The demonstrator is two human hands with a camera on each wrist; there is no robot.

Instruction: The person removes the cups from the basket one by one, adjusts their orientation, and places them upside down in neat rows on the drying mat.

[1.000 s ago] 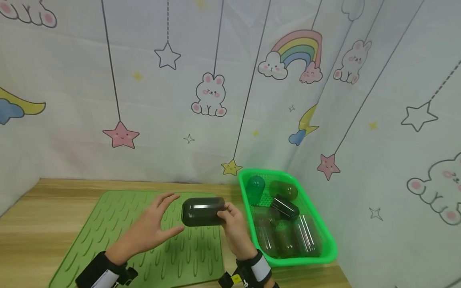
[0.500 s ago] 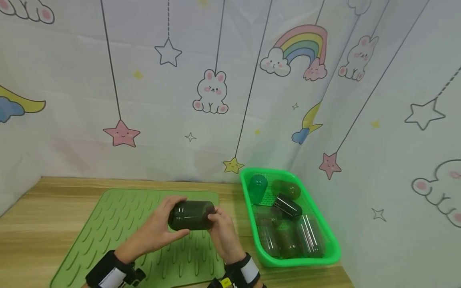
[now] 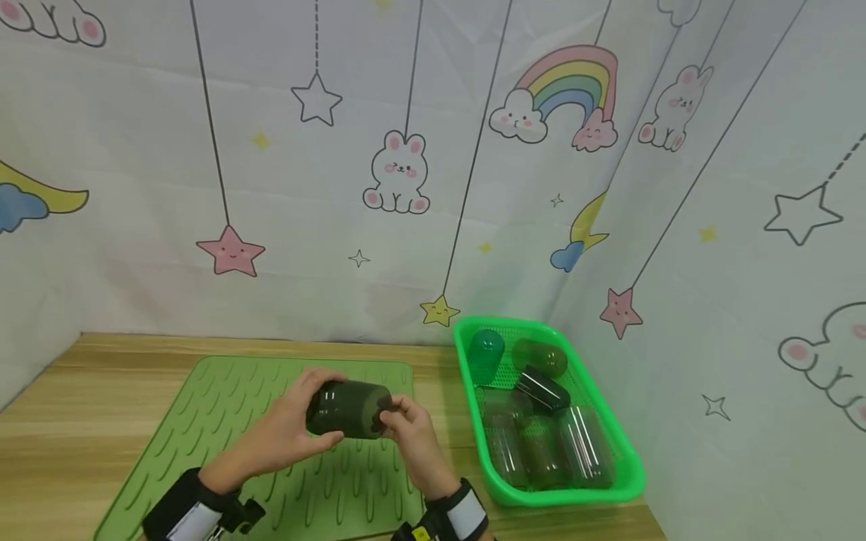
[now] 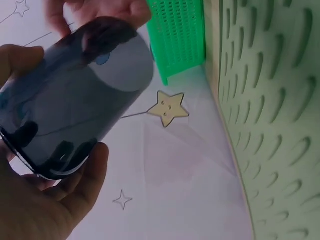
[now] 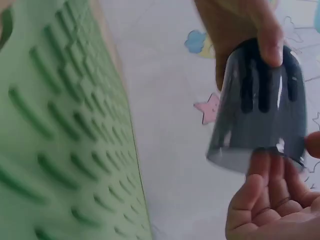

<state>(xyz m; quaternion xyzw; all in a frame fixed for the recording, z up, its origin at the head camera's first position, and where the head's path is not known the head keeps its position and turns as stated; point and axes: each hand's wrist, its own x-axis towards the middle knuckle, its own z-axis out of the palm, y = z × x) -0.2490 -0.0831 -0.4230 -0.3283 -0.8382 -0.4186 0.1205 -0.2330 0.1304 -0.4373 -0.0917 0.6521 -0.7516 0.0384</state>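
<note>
A dark see-through cup [image 3: 346,409] is held on its side above the green mat [image 3: 223,413]. My left hand [image 3: 287,427] grips its closed end, thumb below and fingers over the top in the head view. At the open end, my right hand [image 3: 414,439] pinches the rim. In the right wrist view, fingertips of the right hand [image 5: 275,215] reach inside the mouth of the cup [image 5: 265,115], with the thumb at the outer edge. The left wrist view shows the cup [image 4: 75,100] close up, its base against the left palm.
To the right of the mat stands a green plastic basket [image 3: 632,473]. Several see-through cups lie in it, among them a teal cup [image 3: 485,353], a dark cup [image 3: 543,391] and a large clear one [image 3: 585,447]. A patterned white curtain [image 3: 304,300] hangs behind the wooden table [image 3: 40,428].
The cup has moved left, and my left hand, at first apart from it, has closed around its base. My right hand has followed to the left, still at the cup's rim.
</note>
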